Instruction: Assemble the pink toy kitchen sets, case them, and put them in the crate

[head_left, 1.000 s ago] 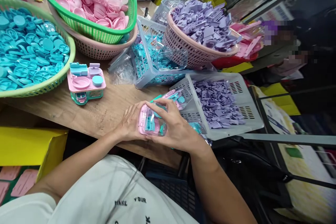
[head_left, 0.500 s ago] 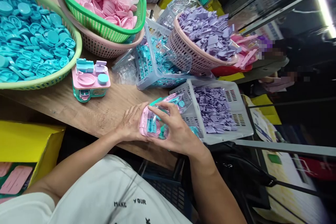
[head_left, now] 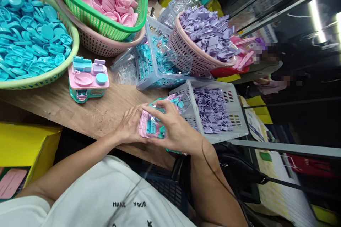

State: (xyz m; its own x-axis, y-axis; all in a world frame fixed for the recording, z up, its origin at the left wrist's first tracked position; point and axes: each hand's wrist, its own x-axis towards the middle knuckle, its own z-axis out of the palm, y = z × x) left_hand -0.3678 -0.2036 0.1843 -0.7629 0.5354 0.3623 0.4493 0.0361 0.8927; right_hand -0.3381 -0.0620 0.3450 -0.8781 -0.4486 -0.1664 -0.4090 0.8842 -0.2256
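On the wooden bench front, a pink and teal toy pack [head_left: 150, 126] under clear plastic sits between my two hands. My left hand [head_left: 130, 126] is closed against its left side, fingers pressed together. From the right, my right hand [head_left: 178, 127] arches over the pack, thumb and fingers gripping it and covering much of its right part. Just behind the right fingers shows another bagged pink and teal piece [head_left: 179, 102]. Left of the hands stands an assembled toy kitchen [head_left: 89, 81], with a pink pan and a teal round piece on top.
A green basket of teal discs [head_left: 73, 48] stands at left. Behind it, a bright green basket of pink parts [head_left: 112, 31] rests in a pink one. A pink basket of purple parts [head_left: 186, 54] and a white crate of purple pieces [head_left: 241, 120] stand right. A person sits farther right.
The whole view has shifted slightly, so things appear a little farther left. Both hands keep their hold on the toy pack, with little visible change in grip.
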